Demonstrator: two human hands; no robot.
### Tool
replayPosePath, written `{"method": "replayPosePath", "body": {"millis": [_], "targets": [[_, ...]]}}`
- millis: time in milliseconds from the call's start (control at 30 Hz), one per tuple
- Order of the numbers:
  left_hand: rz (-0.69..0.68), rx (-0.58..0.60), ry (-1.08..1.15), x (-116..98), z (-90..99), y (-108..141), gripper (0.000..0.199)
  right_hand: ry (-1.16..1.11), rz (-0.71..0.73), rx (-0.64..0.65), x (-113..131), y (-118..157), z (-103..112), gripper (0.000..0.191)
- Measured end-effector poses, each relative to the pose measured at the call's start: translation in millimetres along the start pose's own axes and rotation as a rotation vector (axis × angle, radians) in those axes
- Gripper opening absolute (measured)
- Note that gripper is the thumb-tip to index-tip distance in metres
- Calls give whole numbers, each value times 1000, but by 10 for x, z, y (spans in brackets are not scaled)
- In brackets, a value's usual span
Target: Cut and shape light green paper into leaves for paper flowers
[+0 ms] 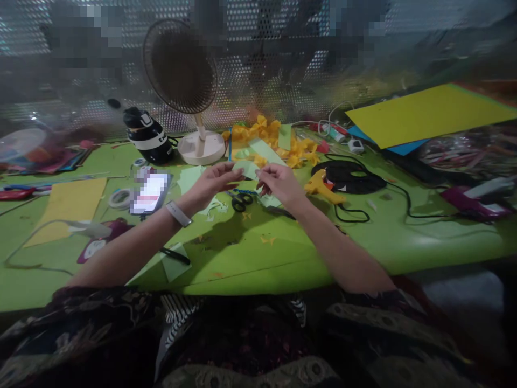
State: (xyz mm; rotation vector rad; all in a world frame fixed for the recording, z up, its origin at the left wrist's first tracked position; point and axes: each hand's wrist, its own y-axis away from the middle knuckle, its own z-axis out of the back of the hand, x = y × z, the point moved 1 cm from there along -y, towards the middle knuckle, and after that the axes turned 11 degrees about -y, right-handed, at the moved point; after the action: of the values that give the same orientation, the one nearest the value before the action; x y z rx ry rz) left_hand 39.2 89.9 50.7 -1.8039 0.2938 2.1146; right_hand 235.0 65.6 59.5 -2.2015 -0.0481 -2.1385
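A small pale green paper piece is held up between my two hands over the green table. My left hand pinches its left side, and my right hand pinches its right side. Just below them lie dark-handled scissors with small paper scraps beside them. Pale green paper lies behind my left hand. Orange paper flowers are heaped beyond my hands, with pale green strips on top.
A white fan and a black bottle stand at the back. A phone and a tape roll lie to the left. Right of my hands are a yellow glue gun, a black cable and a yellow sheet.
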Motion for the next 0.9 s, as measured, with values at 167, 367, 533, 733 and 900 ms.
{"method": "replayPosePath", "body": {"millis": [167,367,533,733,900], "targets": [[33,-150,123,161,-28,313,39,28,-77,144,-45,158,-244,17],[49,-189,198,320,15,416,42,-6,-112,227,-88,204,-311,14],[46,-180,210,353,12,432,37,25,-111,237,-132,213,-325,14],[-19,-146,93,391,21,481,37,80,-117,246,-146,215,-341,12],[-71,-101,-35,402,18,517,40,52,-151,343,-203,197,-314,9]]}}
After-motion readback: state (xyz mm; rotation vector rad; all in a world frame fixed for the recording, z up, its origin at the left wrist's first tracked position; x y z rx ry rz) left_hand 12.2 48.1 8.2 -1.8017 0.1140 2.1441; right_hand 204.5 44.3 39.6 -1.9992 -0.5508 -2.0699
